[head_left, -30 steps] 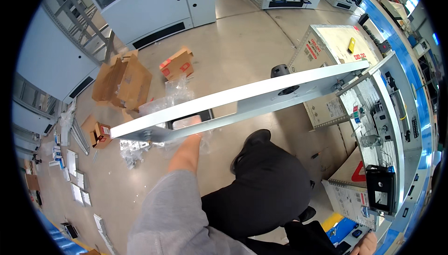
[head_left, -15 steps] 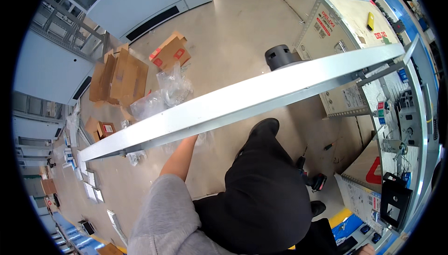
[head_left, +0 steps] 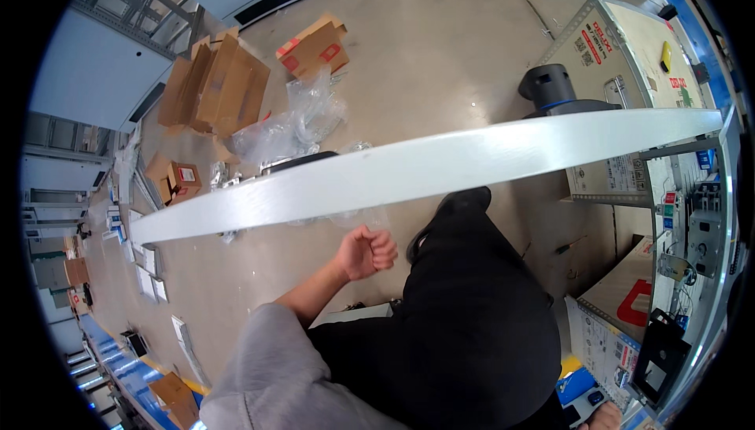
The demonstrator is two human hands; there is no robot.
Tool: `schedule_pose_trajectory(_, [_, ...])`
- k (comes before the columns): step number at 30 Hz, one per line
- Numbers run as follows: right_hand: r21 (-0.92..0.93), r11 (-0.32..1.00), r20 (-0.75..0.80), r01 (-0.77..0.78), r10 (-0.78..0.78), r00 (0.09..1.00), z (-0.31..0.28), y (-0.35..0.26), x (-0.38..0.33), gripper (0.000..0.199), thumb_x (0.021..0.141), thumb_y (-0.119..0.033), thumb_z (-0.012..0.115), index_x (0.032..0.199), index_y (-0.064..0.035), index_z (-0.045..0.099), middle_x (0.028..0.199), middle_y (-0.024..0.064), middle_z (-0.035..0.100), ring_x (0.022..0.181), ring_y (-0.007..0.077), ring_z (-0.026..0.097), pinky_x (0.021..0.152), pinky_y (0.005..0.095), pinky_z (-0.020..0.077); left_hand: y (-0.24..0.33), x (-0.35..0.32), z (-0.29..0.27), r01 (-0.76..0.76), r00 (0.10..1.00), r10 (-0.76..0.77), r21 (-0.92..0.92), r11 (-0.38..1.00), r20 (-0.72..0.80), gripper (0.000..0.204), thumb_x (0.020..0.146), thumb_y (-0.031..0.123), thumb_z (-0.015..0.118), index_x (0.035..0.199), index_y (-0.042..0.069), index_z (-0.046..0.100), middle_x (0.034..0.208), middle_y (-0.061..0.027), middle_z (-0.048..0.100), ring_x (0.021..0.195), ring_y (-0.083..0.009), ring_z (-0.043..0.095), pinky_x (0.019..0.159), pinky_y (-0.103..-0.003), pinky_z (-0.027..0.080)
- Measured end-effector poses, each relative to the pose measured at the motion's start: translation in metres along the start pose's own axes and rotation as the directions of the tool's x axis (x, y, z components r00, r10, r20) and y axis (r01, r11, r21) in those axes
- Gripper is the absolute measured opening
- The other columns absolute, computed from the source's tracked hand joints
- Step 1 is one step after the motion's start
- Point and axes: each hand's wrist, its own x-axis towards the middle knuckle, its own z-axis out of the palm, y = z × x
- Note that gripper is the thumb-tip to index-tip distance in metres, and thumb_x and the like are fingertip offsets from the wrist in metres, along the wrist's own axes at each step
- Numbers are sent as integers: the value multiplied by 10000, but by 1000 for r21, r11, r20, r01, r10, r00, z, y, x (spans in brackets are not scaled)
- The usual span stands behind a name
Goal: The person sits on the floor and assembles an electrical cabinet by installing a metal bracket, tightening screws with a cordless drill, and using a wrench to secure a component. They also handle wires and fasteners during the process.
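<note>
Your left hand (head_left: 366,251) sits just left of the frame's centre, curled into a loose fist with the fingers folded toward the palm. It pinches nothing that I can make out. It hangs just below the long white metal beam (head_left: 425,169), close to it but apart; a gap of floor shows between knuckles and beam.

The beam is what matters here. Its long axis runs across the whole picture, from the lower left, near the scattered parts on the floor, up to the right edge, where it meets the grey cabinet frame (head_left: 712,217). It lies above your fist in the frame, with the nearest stretch of it up and slightly to the right of the knuckles. What carries the beam's left end I cannot tell.

Your right hand (head_left: 604,417) only peeks in at the bottom right corner, far from the beam; whether it is spread or closed I cannot tell. So the left hand is plainly the nearer one.

Behind the beam, in the upper left, lie flattened cardboard boxes (head_left: 216,84) and a crumpled clear plastic bag (head_left: 295,123). Your black trouser leg (head_left: 472,312) fills the lower middle.
</note>
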Motion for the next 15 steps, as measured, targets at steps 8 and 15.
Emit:
schedule_pose_trajectory(8, [-5,1000,84,15,-14,996,7,-13,9,372,979,-125,592,655,-22,442,623,159,404,558,363,431,540,463,319,21,-33,-87,358,687,257,624,694,-680,427,948,543,668,882,133,568,625,60,296,502,-84,287,471,-284,248])
schedule_pose_trajectory(15, [-57,998,149,21,-12,989,18,-25,14,348,944,-112,617,655,-25,444,624,152,414,571,364,447,553,470,327,20,111,-56,94,814,565,990,100,-135,513,977,385,603,1377,64,607,1219,-280,678,1099,-440,657,947,-473,526])
